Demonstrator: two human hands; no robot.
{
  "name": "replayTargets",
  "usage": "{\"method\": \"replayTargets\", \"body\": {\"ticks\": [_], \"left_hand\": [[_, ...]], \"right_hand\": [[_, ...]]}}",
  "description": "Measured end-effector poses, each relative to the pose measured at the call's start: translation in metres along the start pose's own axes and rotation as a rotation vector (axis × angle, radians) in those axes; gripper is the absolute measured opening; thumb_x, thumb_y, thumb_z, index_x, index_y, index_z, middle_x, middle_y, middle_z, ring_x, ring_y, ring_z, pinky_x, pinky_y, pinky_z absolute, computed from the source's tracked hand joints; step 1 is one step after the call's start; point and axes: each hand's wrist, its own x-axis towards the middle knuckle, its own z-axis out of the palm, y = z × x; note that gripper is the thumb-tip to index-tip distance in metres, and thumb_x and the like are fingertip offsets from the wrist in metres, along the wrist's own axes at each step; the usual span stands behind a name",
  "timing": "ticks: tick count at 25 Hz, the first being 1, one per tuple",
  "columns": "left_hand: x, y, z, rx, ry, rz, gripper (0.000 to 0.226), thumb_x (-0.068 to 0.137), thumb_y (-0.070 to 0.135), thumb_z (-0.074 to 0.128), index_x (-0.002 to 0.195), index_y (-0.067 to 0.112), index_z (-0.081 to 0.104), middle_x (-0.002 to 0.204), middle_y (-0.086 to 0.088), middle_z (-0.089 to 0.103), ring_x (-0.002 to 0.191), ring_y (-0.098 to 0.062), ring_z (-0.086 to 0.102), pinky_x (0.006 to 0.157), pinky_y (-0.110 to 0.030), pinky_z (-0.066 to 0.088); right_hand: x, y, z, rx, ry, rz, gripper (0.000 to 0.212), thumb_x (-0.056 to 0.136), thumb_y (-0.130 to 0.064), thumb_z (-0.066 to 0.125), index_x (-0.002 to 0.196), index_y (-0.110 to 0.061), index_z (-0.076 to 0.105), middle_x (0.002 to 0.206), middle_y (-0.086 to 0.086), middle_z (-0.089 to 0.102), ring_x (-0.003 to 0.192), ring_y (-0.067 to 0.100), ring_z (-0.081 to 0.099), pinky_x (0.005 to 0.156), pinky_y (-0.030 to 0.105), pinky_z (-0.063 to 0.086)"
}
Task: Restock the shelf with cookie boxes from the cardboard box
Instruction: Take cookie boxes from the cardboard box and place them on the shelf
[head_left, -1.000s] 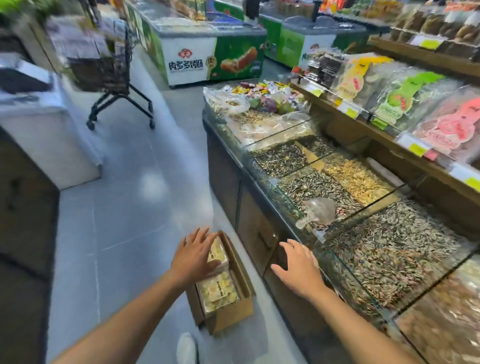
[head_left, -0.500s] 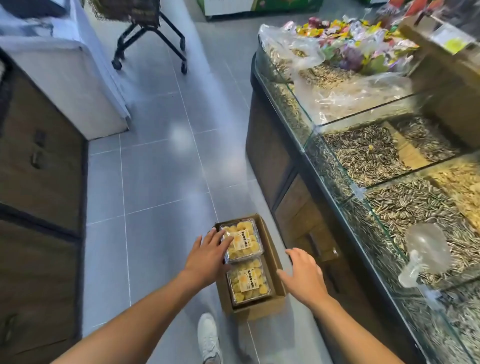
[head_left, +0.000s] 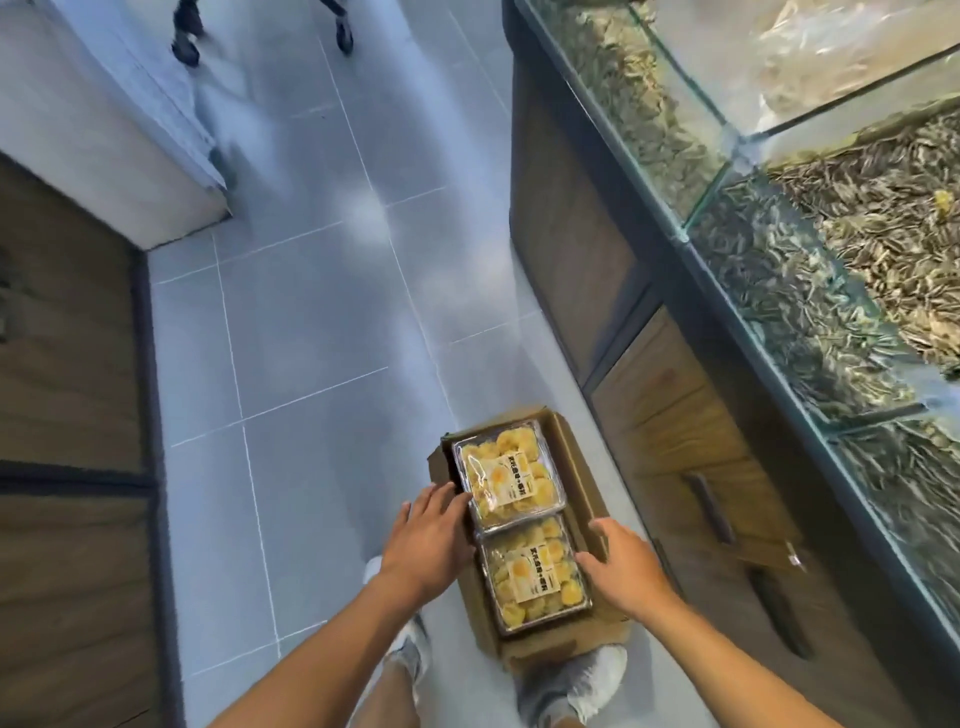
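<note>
left hand (head_left: 426, 543) spread, at far cookie box (head_left: 506, 475) | right hand (head_left: 626, 569) spread, beside near cookie box (head_left: 532, 574) | cardboard box (head_left: 569, 643) on floor (head_left: 311, 338)

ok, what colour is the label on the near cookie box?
White label with black print, on the near cookie box; head view, the only one.
</note>
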Motion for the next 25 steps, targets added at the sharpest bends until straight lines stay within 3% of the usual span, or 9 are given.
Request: {"method": "replayTargets", "body": {"ticks": [4,7,10,13,15,17,19,21,25], "left_hand": [[0.091,-0.027,0.046,0.051,-0.068,0.061,0.073,0.102,0.022,0.053,0.164,0.028,0.017,0.173,-0.003,0.017,0.161,-0.028,0.008,0.129,-0.049,0.018],[0.154,-0.049,0.087,0.145,-0.117,0.134,0.077,0.100,0.011,0.049,0.166,0.028,0.012,0.174,-0.004,0.011,0.161,-0.029,0.006,0.128,-0.049,0.016],[0.210,-0.067,0.122,0.214,-0.158,0.198,0.082,0.100,0.012,0.054,0.166,0.024,0.008,0.175,-0.002,0.006,0.162,-0.027,0.003,0.128,-0.046,0.013],[0.249,-0.078,0.141,0.239,-0.218,0.214,0.083,0.101,0.013,0.053,0.167,0.021,0.003,0.175,0.000,-0.001,0.162,-0.023,-0.001,0.129,-0.044,0.010],[0.264,-0.085,0.150,0.232,-0.235,0.213,0.081,0.102,0.013,0.051,0.167,0.021,0.003,0.175,0.001,-0.001,0.162,-0.023,0.001,0.129,-0.043,0.012],[0.270,-0.089,0.154,0.209,-0.232,0.232,0.079,0.101,0.014,0.052,0.167,0.020,0.008,0.175,0.000,0.003,0.161,-0.024,0.006,0.128,-0.043,0.016],[0.270,-0.090,0.153,0.159,-0.220,0.252,0.075,0.101,0.017,0.055,0.165,0.020,0.017,0.175,-0.001,0.009,0.161,-0.026,0.013,0.127,-0.043,0.023],[0.268,-0.090,0.150,0.064,-0.223,0.256,0.076,0.096,0.010,0.058,0.163,0.020,0.024,0.173,-0.003,0.018,0.157,-0.028,0.026,0.123,-0.044,0.034],[0.256,-0.087,0.141,-0.122,-0.218,0.247,0.071,0.094,-0.001,0.053,0.159,0.021,0.033,0.165,-0.003,0.037,0.144,-0.028,0.048,0.112,-0.040,0.046]], "right_hand": [[0.080,0.013,0.049,0.291,-0.062,0.163,0.042,0.100,-0.020,0.061,0.139,-0.018,0.046,0.123,-0.001,0.060,0.090,0.006,0.062,0.067,0.020,0.047],[0.139,0.027,0.107,0.430,0.007,0.268,0.045,0.102,-0.014,0.055,0.144,-0.009,0.040,0.125,0.008,0.063,0.084,0.012,0.064,0.062,0.026,0.049],[0.194,0.037,0.167,0.666,-0.030,0.410,0.059,0.098,-0.015,0.058,0.150,-0.006,0.034,0.124,0.010,0.060,0.085,0.015,0.060,0.072,0.028,0.046],[0.225,0.031,0.198,0.948,-0.103,0.518,0.073,0.092,-0.034,0.069,0.152,-0.013,0.033,0.146,0.010,0.050,0.125,0.026,0.054,0.099,0.037,0.048],[0.241,0.025,0.210,1.158,-0.130,0.543,0.059,0.095,-0.034,0.067,0.144,-0.012,0.042,0.140,0.004,0.052,0.125,0.022,0.052,0.107,0.041,0.044],[0.247,0.018,0.212,1.367,-0.084,0.574,0.034,0.098,-0.026,0.064,0.127,-0.013,0.053,0.124,0.003,0.055,0.117,0.021,0.055,0.107,0.042,0.044],[0.248,0.014,0.211,1.515,-0.028,0.616,0.017,0.096,-0.027,0.066,0.109,-0.018,0.060,0.104,0.004,0.059,0.098,0.021,0.058,0.090,0.039,0.050],[0.247,0.011,0.209,1.591,0.008,0.657,0.026,0.091,-0.034,0.073,0.110,-0.020,0.063,0.098,0.004,0.061,0.073,0.016,0.049,0.063,0.029,0.043],[0.242,0.009,0.196,1.556,0.065,0.670,0.048,0.085,-0.040,0.079,0.123,-0.023,0.054,0.100,0.002,0.061,0.063,0.012,0.040,0.055,0.024,0.039]]}}
